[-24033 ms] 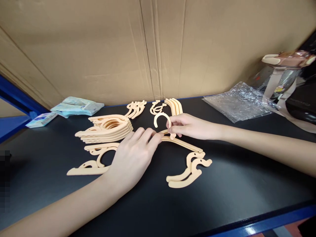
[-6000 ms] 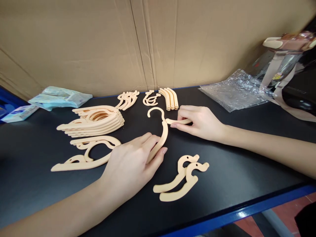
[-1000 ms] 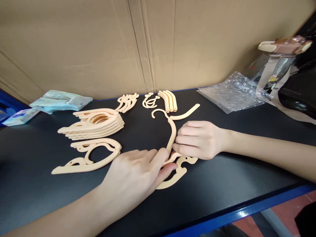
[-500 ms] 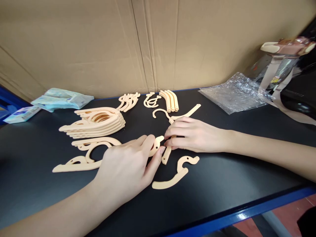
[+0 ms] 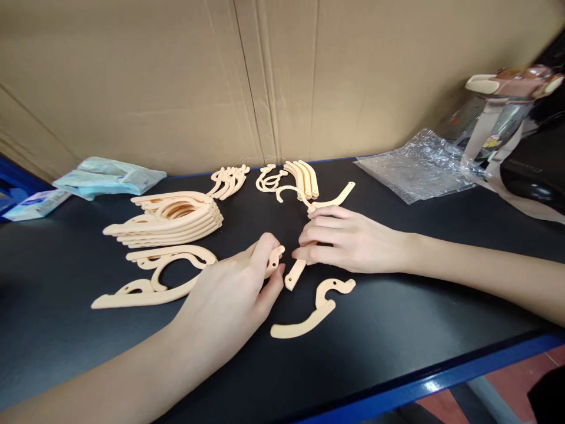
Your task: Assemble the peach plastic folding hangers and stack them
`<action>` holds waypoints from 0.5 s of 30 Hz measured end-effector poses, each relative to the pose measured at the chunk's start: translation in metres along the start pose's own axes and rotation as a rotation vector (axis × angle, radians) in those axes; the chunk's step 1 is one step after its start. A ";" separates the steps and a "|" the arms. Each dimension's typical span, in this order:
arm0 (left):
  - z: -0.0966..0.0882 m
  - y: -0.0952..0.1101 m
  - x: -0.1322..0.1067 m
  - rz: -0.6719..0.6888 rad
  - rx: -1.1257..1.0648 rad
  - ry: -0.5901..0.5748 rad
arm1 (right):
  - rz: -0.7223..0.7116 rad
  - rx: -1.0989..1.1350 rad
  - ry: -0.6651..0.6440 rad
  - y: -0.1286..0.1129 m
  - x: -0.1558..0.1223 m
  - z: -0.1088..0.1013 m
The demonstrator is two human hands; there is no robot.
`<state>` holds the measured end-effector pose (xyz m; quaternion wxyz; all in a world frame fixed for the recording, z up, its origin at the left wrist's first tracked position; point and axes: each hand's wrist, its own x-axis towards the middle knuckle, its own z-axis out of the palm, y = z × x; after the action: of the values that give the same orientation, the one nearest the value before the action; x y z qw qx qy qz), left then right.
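Note:
My left hand (image 5: 229,294) is closed in a pinch on a small cream plastic hanger piece (image 5: 273,260), whose rounded end and dark hole stick out past the fingertips; the rest is covered. My right hand (image 5: 353,240) grips a partly joined cream clothes hanger (image 5: 295,274), with its hook and far arm showing beyond the fingers and its near arm pointing toward me. A gap separates the two held parts. In front of the right hand, two curved hanger pieces (image 5: 304,325) lie end to end. A folded hanger (image 5: 145,301) rests partly behind my left hand.
Stacked folded hangers (image 5: 170,227) stand at left. Behind lie hook-end pieces (image 5: 230,181), loose hooks (image 5: 267,179) and curved arms (image 5: 304,179). A clear plastic bag (image 5: 406,171), a strapped bottle (image 5: 498,118) and tissue packs (image 5: 106,176) edge the black table, against a cardboard wall (image 5: 168,82).
My left hand has drawn back slightly with its piece, widening the gap to the hanger. The hanger has turned a little under my right hand, its hook shifting right.

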<state>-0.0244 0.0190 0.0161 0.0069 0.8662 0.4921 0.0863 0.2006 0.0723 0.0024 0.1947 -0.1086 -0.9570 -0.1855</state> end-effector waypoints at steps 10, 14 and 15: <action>-0.001 0.000 -0.002 0.084 0.203 0.211 | 0.048 -0.008 0.083 0.001 -0.001 0.002; -0.008 -0.001 -0.001 0.073 0.135 0.198 | 0.080 -0.034 0.048 -0.001 -0.002 0.000; -0.009 -0.001 -0.002 0.079 0.118 0.199 | 0.086 -0.042 0.045 -0.001 -0.002 0.000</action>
<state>-0.0270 0.0172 0.0243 -0.0966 0.8711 0.4598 0.1429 0.2023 0.0706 0.0014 0.2218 -0.1497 -0.9427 -0.1995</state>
